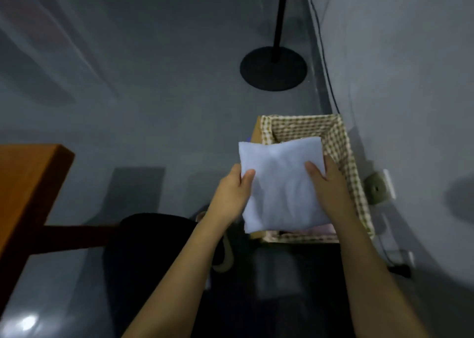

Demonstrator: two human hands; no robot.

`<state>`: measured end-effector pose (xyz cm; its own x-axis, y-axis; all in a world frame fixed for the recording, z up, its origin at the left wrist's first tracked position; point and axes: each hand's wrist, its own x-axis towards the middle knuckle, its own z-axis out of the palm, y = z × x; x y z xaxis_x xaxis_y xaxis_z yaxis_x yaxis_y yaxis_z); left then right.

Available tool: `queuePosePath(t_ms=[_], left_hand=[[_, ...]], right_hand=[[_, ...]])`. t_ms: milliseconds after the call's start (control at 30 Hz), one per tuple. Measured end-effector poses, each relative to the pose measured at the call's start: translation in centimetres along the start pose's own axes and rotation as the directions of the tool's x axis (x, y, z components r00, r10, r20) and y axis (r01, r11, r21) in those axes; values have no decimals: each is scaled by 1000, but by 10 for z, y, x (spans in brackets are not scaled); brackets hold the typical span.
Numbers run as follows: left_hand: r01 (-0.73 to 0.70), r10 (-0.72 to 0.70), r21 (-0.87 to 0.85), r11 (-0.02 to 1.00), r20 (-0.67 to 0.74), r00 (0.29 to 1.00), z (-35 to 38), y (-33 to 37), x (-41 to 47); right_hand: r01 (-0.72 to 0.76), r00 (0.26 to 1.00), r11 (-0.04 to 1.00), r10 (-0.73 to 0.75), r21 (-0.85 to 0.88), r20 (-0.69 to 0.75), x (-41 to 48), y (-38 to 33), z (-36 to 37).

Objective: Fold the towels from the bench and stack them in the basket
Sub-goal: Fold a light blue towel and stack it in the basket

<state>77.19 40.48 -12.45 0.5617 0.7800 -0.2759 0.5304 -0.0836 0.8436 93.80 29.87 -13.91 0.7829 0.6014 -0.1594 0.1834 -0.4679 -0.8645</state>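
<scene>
A folded pale blue towel (279, 181) hangs flat over the basket (341, 147), which has a brown-and-white checked lining. My left hand (232, 194) grips the towel's left edge, thumb on top. My right hand (327, 183) holds the right edge the same way, fingers hidden under the cloth. The towel covers most of the basket's opening; a strip of pinkish cloth (320, 228) shows inside at the near rim. The wooden bench (28, 183) juts in from the left, only its corner in view.
A black floor-lamp base (273, 68) with its pole stands beyond the basket. A grey wall runs along the right with a cable and a socket (379, 187). A dark round seat (154, 248) sits below my arms. The floor is grey.
</scene>
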Motion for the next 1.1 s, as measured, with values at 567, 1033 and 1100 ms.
queuePosePath(t_ms=[567, 1033, 1100], left_hand=[[63, -89, 250, 966, 92, 992, 125, -25, 59], [107, -100, 341, 934, -37, 994, 153, -44, 54], [108, -93, 361, 926, -60, 994, 155, -45, 54]], right_hand=[[-213, 977, 976, 214, -37, 21, 46, 115, -27], [-252, 966, 967, 255, 43, -55, 39, 148, -14], [-257, 965, 966, 257, 12, -57, 40, 148, -11]])
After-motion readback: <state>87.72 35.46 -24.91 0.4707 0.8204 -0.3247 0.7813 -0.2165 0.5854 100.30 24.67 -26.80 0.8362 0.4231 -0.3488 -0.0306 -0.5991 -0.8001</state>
